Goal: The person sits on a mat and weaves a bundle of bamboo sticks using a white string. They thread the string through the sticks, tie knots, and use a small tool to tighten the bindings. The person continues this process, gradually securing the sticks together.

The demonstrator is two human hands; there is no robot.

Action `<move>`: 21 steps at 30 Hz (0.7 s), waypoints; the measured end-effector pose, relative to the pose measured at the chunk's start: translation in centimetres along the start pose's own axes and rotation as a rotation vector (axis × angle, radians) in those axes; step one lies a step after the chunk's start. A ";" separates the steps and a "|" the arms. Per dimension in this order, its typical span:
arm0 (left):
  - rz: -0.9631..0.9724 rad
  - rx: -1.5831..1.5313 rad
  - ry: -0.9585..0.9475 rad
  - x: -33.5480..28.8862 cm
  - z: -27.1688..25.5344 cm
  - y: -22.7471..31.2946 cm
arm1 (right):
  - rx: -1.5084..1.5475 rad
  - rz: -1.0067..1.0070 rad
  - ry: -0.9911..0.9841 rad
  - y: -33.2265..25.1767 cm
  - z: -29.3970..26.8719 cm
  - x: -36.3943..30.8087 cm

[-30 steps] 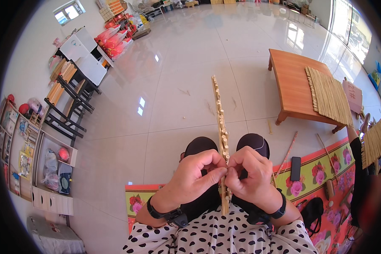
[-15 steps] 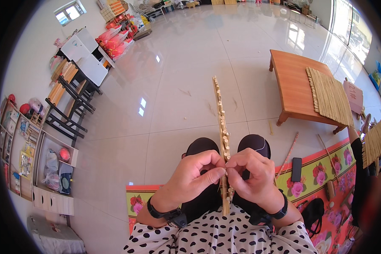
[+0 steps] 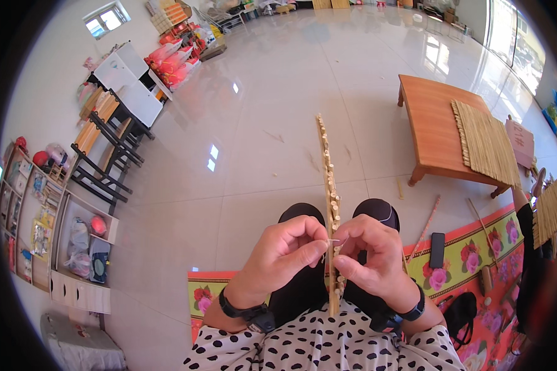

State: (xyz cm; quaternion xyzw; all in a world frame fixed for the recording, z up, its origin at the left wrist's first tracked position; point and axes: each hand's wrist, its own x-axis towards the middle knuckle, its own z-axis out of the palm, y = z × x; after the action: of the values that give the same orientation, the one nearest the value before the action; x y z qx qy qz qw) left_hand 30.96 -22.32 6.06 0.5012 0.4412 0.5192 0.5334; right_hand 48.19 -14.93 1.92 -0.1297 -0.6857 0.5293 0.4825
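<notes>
A narrow mat of pale stalks [image 3: 329,179] stands edge-on between my knees, its cut stalk ends showing in a long row that runs away from me. At the near part of this row, my left hand [image 3: 294,247] pinches a thin pale strand [image 3: 333,240] between thumb and forefinger. The strand reaches across the stalk ends toward my right forefinger. My right hand [image 3: 374,253] is on the other side, its thumb and curled forefinger apart beside the stalks. Its lower fingers are partly hidden.
A low wooden table [image 3: 430,130] at the right bears a finished-looking stalk mat [image 3: 486,142]. On the flowered cloth [image 3: 442,275] lie a phone [image 3: 436,250], sticks and a black bag [image 3: 461,315]. Another person's arm [image 3: 526,222] shows at far right, near another stalk mat [image 3: 548,210].
My right thumb and forefinger have parted and moved slightly away from my left fingertips. The strand now shows between the hands. The whole view has shifted a little.
</notes>
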 end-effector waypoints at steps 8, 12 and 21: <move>0.085 0.150 0.119 -0.1 0.4 0.0 | -0.002 0.140 -0.083 0.0 0.4 -0.2; 0.117 0.192 0.122 -0.1 0.6 0.1 | 0.112 0.220 -0.034 0.0 0.8 -0.1; 0.190 0.234 0.128 0.2 0.7 0.1 | 0.188 0.258 0.022 0.1 0.9 0.0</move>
State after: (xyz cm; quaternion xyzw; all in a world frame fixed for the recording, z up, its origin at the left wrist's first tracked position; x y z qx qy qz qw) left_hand 31.61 -22.17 6.21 0.5653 0.4826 0.5431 0.3906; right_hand 47.44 -15.39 1.84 -0.1771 -0.6055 0.6472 0.4280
